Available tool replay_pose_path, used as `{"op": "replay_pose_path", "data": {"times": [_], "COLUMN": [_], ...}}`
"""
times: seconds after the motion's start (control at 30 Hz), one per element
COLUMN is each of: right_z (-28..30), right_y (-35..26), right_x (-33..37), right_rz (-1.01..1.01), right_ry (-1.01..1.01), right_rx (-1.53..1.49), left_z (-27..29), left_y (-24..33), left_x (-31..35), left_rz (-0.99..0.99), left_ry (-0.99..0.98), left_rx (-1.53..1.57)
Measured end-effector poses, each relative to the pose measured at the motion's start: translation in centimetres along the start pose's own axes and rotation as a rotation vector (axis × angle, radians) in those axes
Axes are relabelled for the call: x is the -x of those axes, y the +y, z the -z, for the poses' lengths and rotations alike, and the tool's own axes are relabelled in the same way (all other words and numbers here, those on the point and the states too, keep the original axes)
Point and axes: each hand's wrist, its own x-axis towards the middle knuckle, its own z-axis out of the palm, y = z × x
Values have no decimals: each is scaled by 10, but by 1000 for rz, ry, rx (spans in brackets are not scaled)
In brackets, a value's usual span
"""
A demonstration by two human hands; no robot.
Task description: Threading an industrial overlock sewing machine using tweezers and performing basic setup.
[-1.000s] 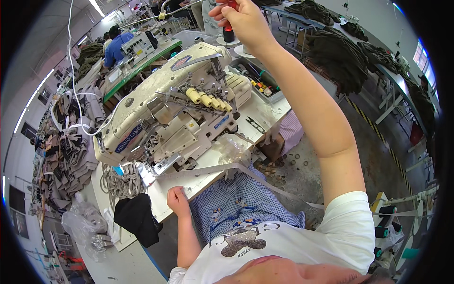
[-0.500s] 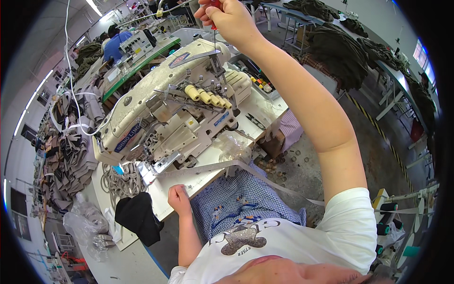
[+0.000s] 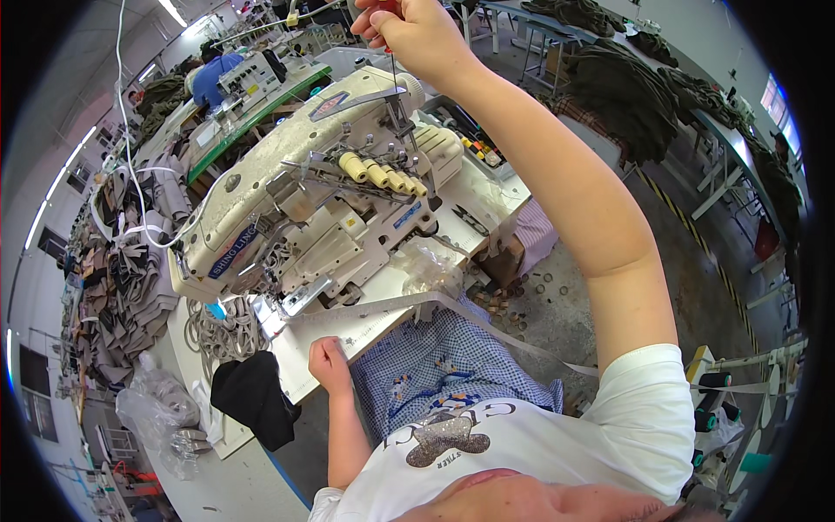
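My right hand [image 3: 417, 36] is raised at the top, fingers closed round the red handle of a screwdriver [image 3: 389, 50]. Its thin shaft points down at the upper arm of a cream sewing machine [image 3: 287, 148], by a metal bracket; whether the tip touches is too small to tell. My left hand [image 3: 329, 364] rests in a loose fist at the front edge of the white machine table [image 3: 383, 324], and nothing shows in it. A grey elastic band [image 3: 496, 331] runs from the needle area across my lap. Cream tension knobs [image 3: 374, 174] line the machine's front.
Black cloth [image 3: 254, 396] hangs over the table edge beside coiled grey elastic [image 3: 222, 335]. Small scissors [image 3: 470, 219] and a clear plastic bag [image 3: 430, 265] lie on the table. Fabric stacks [image 3: 130, 287] stand at the left. A co-worker in blue [image 3: 211, 80] sits beyond.
My right hand has shifted very slightly left and up with the screwdriver, as the view moves a little. The left hand stays on the table edge.
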Motion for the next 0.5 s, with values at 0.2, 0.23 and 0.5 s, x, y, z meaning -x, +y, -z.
{"op": "replay_pose_path", "data": {"times": [0.2, 0.23, 0.5], "right_z": [-4, -3, 8], "right_y": [-9, -11, -47], "right_x": [3, 4, 41], "right_rz": [-17, -18, 77], "right_ry": [2, 2, 137], "right_rx": [20, 20, -64], "left_z": [0, 0, -2], "left_y": [-2, -2, -5], "left_x": [0, 1, 1], "left_rz": [-12, -11, -25], "left_ry": [0, 0, 17], "left_rx": [-10, -8, 12]}}
